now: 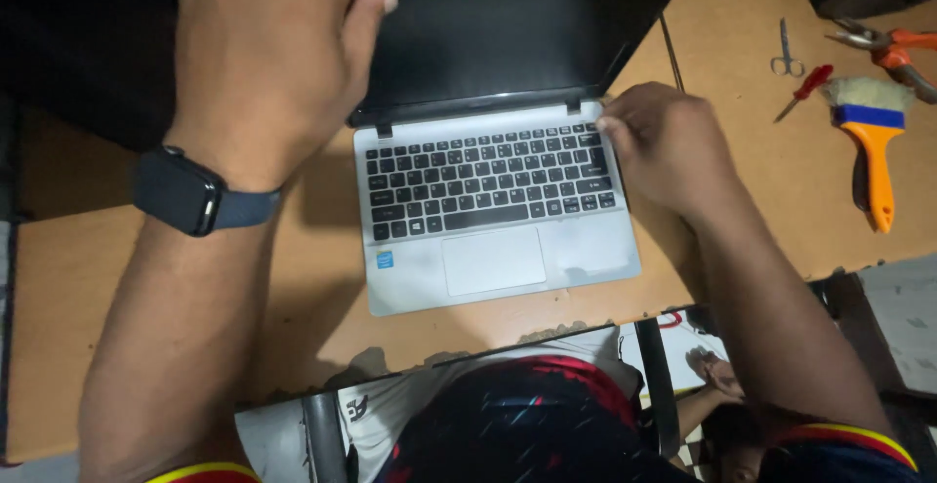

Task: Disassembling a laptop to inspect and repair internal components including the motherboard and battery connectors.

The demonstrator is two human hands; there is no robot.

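A small silver laptop with black keys (493,200) sits open in the middle of the light wooden table (761,190). The left hand (264,54) is on the screen's left edge, and the right hand (664,141) touches the keyboard's right back corner. To the right lie an orange-handled paintbrush (871,141), a red-handled screwdriver (805,91), small metal scissors (787,54) and orange-handled pliers (893,54).

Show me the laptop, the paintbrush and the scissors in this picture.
Laptop (493,263): head view, on the silver palm rest at the touchpad.
Paintbrush (875,166): head view, on the orange handle.
Scissors (786,57): head view, on the blades just above the finger loops.
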